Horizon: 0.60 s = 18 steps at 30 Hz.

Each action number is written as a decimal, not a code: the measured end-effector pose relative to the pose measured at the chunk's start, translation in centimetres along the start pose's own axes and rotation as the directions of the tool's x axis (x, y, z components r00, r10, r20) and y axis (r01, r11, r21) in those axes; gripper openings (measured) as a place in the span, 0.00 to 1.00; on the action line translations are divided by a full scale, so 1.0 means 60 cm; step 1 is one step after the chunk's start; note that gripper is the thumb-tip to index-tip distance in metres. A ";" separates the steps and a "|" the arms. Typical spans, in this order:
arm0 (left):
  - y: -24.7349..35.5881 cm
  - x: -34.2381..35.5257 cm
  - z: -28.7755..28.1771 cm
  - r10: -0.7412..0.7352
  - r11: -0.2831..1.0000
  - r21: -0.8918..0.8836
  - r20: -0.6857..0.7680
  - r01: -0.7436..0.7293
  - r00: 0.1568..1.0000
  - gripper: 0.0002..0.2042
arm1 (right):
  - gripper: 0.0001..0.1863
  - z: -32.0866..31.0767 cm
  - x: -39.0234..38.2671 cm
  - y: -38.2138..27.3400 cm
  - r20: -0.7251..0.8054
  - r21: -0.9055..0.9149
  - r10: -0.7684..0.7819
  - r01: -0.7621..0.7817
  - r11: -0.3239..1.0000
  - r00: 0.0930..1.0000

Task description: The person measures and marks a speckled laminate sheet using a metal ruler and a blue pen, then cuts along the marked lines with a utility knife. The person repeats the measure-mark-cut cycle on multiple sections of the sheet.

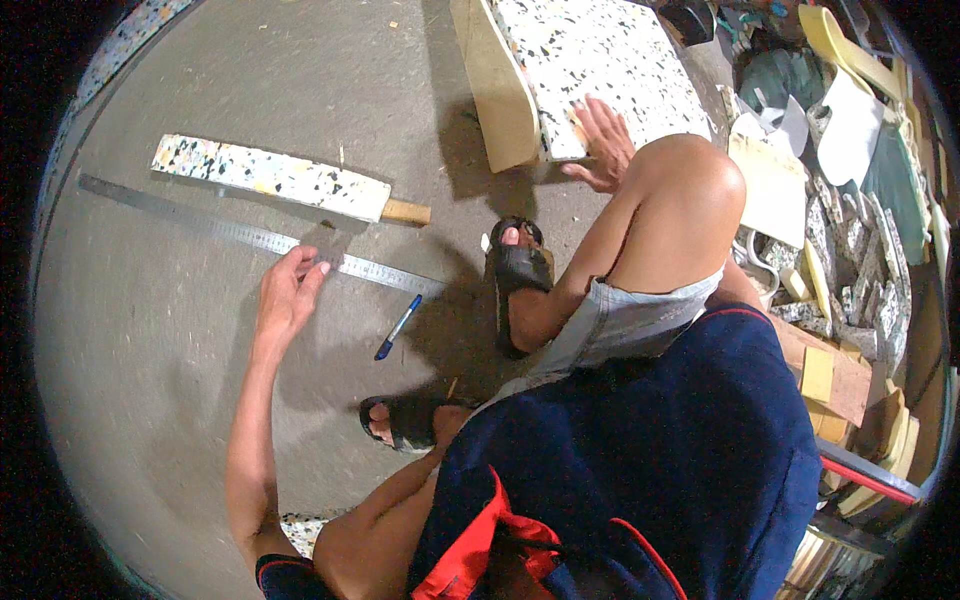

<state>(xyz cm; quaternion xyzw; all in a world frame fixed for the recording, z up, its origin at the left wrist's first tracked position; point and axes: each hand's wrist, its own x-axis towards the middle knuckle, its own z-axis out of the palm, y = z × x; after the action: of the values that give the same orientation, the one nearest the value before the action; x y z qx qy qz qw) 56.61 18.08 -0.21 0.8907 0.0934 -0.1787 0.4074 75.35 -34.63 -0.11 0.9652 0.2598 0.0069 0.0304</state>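
The left hand [288, 292], nearer, has fingers pinching the ruler [375, 271], which runs half-past-nine to half-past-three, the speckled strip [270, 180] at eleven o'clock; the right hand [607, 148] spreads on the foam block [610, 55].

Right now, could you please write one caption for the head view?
Left hand at a ruler on the floor, pen nearby; right hand at a speckled block.

Grey floor [150, 370], black sandals [522, 277], curved yellow foam piece [826, 38], heaped speckled offcuts [857, 262], red-edged bar [868, 474]
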 end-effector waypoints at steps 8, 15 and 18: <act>-0.028 -0.017 0.005 0.004 0.996 -0.090 -0.033 -0.007 0.999 0.21 | 0.58 0.053 -0.001 -0.068 -0.178 -0.037 -0.034 0.028 0.999 0.983; -0.009 -0.013 -0.004 0.012 0.999 -0.039 -0.013 -0.013 1.000 0.22 | 0.44 0.039 -0.002 -0.097 -0.410 -0.197 -0.064 -0.020 0.980 0.910; 0.004 -0.012 -0.005 0.010 1.000 -0.012 -0.006 -0.010 1.000 0.21 | 0.30 0.031 0.011 -0.109 -0.534 -0.325 -0.170 -0.015 0.946 0.828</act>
<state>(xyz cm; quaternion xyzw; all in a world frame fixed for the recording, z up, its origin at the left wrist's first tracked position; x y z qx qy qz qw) 56.11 18.13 0.44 0.8892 0.0913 -0.1736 0.4134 72.67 -28.74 -2.35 0.8923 0.2924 0.3268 0.1076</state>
